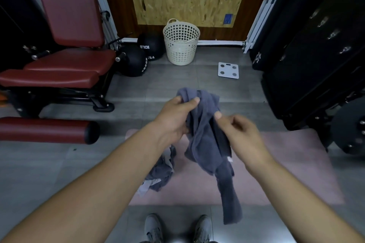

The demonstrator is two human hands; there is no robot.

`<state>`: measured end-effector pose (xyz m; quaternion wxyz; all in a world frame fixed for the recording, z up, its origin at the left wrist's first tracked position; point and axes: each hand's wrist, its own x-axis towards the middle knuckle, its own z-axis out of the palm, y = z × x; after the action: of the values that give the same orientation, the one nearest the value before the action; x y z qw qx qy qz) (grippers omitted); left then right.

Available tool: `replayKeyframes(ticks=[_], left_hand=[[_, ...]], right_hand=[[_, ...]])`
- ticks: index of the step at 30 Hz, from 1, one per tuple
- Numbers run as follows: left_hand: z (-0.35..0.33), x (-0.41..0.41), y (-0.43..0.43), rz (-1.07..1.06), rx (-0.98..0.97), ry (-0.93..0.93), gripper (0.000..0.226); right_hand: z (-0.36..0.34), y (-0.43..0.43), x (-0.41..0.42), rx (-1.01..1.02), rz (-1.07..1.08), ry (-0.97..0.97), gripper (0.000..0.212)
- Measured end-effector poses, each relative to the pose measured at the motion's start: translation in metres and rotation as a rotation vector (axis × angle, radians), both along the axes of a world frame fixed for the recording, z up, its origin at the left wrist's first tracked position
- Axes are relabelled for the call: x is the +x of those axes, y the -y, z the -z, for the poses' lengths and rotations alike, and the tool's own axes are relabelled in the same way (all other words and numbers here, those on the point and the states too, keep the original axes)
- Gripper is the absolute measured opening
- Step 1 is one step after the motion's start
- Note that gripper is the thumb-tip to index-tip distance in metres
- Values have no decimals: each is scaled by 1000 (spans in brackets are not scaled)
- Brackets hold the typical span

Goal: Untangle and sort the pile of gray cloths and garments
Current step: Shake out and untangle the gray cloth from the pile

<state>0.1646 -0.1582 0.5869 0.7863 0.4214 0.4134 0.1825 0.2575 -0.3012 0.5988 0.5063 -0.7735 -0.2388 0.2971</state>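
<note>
A gray towel (pixel 207 144) hangs in the air in front of me, bunched at the top and trailing down to a narrow end near my shoes. My left hand (pixel 173 118) grips its upper bunch, thumb over the folds. My right hand (pixel 239 132) pinches the cloth a little lower on its right side. On the pink mat (pixel 276 173) below, a small heap of gray and pale cloths (pixel 160 171) lies at the left.
A cream perforated laundry basket (pixel 181 43) stands by the far wall. A white bathroom scale (pixel 228 70) lies on the floor to its right. A red padded gym bench (pixel 59 61) and black medicine balls (pixel 136 61) fill the left; black plyo boxes (pixel 306 55) the right.
</note>
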Motion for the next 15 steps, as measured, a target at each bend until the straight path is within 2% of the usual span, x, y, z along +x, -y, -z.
replayKeyframes(ticks=[3, 5, 8, 10, 13, 15], left_hand=[[-4, 9, 0, -87, -144, 38, 16], [-4, 13, 0, -124, -233, 61, 17], [0, 17, 0, -182, -268, 62, 21], [3, 17, 3, -205, -265, 44, 21], [9, 13, 5, -222, -257, 31, 13], [10, 8, 5, -221, -251, 29, 15]], right_hand=[[-1, 20, -13, -30, -112, -142, 49], [-4, 24, -15, -85, -166, -253, 58], [-2, 26, -18, -75, -199, -279, 70], [8, 23, -16, 9, -159, -225, 66], [20, 16, -8, 101, -101, 26, 48], [19, 13, -3, 153, -110, 125, 46]])
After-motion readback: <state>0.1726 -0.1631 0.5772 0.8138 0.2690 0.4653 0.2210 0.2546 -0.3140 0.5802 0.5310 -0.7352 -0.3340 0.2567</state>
